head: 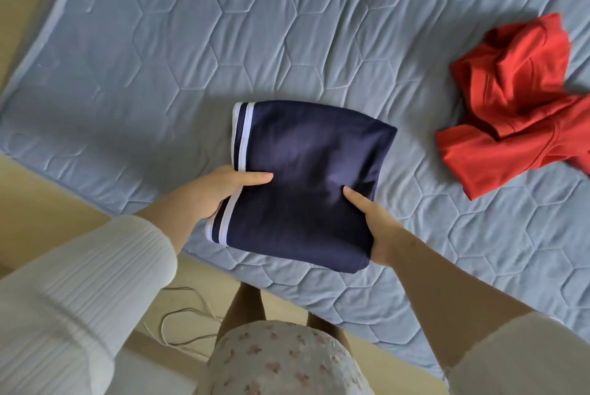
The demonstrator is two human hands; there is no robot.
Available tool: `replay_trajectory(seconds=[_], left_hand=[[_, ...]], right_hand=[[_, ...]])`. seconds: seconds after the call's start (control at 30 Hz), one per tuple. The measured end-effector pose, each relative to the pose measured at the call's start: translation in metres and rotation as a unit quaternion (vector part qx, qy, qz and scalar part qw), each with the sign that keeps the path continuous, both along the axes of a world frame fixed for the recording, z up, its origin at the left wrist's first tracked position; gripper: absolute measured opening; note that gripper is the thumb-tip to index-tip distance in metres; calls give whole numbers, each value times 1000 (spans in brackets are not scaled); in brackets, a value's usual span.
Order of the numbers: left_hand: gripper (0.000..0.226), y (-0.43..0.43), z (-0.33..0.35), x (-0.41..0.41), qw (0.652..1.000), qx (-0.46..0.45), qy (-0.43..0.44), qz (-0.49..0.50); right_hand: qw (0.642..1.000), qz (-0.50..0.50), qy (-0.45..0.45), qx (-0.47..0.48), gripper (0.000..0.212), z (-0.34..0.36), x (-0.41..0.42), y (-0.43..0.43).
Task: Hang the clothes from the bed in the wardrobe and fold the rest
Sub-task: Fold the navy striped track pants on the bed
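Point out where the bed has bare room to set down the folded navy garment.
Bare quilt spreads left of and beyond the navy garment, out to the mat's left edge. A narrower bare strip lies between it and the red garment. The right side is crowded by the red garment. Left hand and right hand each keep a grip on the navy garment.

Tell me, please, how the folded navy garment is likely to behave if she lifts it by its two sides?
The navy garment is soft cloth, so its middle would probably sag between the left hand and the right hand. Its folded layers could slip open. It looks light, unlikely to resist lifting.
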State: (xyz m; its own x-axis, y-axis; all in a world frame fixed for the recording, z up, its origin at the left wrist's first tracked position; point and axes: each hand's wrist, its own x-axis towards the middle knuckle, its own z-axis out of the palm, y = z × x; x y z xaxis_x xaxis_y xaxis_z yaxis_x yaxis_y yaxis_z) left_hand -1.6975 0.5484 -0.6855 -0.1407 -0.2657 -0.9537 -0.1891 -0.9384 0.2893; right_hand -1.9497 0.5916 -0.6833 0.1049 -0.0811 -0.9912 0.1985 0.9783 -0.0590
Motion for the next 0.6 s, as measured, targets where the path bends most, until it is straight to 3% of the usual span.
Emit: replay_trajectory(seconds=[0.07, 0.23, 0.33, 0.6], left_hand=[[46, 8, 15, 1, 1000, 9, 3, 12], [37, 32, 66, 13, 997, 5, -15, 80], [32, 41, 111, 24, 992, 0, -30, 125], [42, 40, 274, 57, 960, -106, -49, 255]], right_hand=[[1000, -8, -15, -2, 40, 12, -2, 6], [1000, -3, -19, -11, 53, 59, 7, 10], [999, 2, -27, -29, 48, 99, 18, 5], [987, 30, -77, -138, 33, 251, 62, -42]])
